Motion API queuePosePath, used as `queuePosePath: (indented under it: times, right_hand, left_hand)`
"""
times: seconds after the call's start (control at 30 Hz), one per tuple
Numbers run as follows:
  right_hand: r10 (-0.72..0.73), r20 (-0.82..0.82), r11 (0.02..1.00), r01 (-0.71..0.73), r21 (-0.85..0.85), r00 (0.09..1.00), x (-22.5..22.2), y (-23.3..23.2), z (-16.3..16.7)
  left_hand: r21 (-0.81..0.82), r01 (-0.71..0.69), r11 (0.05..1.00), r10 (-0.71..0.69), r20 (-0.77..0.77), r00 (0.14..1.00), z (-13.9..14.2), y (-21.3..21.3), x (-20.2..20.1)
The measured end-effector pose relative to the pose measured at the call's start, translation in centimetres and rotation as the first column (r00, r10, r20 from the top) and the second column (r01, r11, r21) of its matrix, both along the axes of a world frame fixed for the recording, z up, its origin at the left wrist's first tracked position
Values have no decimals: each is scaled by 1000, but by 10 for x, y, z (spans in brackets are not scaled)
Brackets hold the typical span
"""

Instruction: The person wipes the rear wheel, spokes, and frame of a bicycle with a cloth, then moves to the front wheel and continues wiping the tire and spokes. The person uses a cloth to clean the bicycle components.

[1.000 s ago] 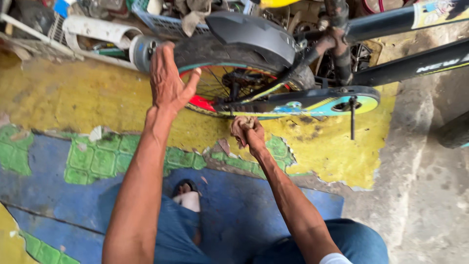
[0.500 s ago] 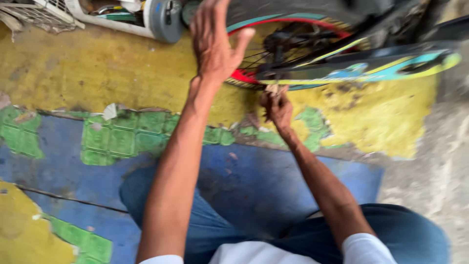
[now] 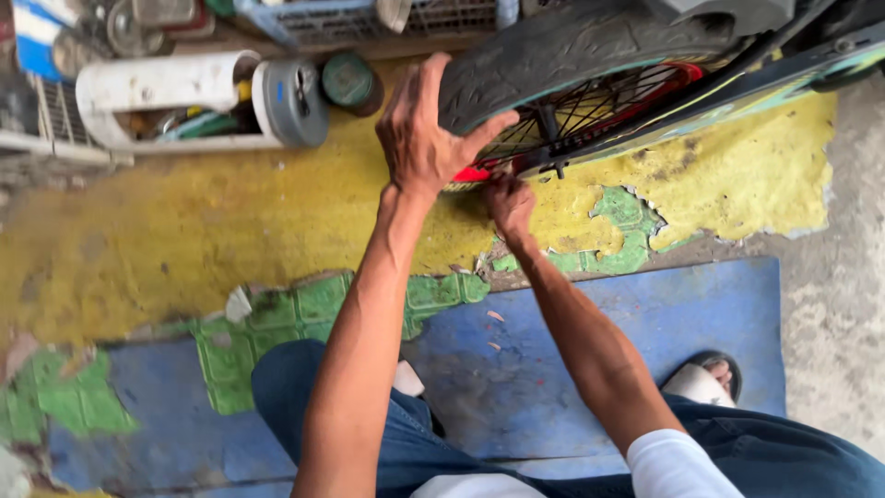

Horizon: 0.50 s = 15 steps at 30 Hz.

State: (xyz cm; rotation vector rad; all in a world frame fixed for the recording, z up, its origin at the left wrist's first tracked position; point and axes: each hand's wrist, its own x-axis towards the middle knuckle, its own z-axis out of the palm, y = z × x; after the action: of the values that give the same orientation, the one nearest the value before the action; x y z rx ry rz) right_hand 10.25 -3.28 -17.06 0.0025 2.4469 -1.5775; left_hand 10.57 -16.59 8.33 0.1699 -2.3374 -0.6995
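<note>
A bicycle wheel with a black tyre (image 3: pixel 572 46), black spokes and a red patch at the rim stands at the top of the view. My left hand (image 3: pixel 426 138) grips the tyre's near side, fingers spread over the tread and the thumb pointing along the rim. Just below it my right hand (image 3: pixel 510 201) is bunched against the rim by the red patch. Whether its fingers pinch something is hidden. A teal and black frame tube (image 3: pixel 737 88) runs off to the right.
I squat in blue jeans on a blue mat (image 3: pixel 645 323), a sandalled foot (image 3: pixel 702 380) at the right. The floor is peeling yellow and green paint (image 3: pixel 230 231). A white tube (image 3: pixel 175 88), a grey round can (image 3: pixel 290 101) and a crate of parts line the top left.
My view has swung, so the wheel now sits upper right. My right hand has risen from the floor edge to the rim. My left hand stays on the tyre.
</note>
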Motion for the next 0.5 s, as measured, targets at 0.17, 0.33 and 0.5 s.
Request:
queuePosePath:
  times: [0.17,0.33,0.5]
  right_hand:
    - [-84,-245,996,80,-26,966,17,-27,21]
    - [-153,310,972,200,-126,938,13,-25,39]
    - [-184,268,941,248,-231,946,11,-28,48]
  left_hand:
    - [-44,15,999,-15,11,1000,2,-1,-1]
    - [-54,32,998,-30,45,999,-1,-3,-1]
    - [-31,113,993,-110,93,990,-1,-8,-5]
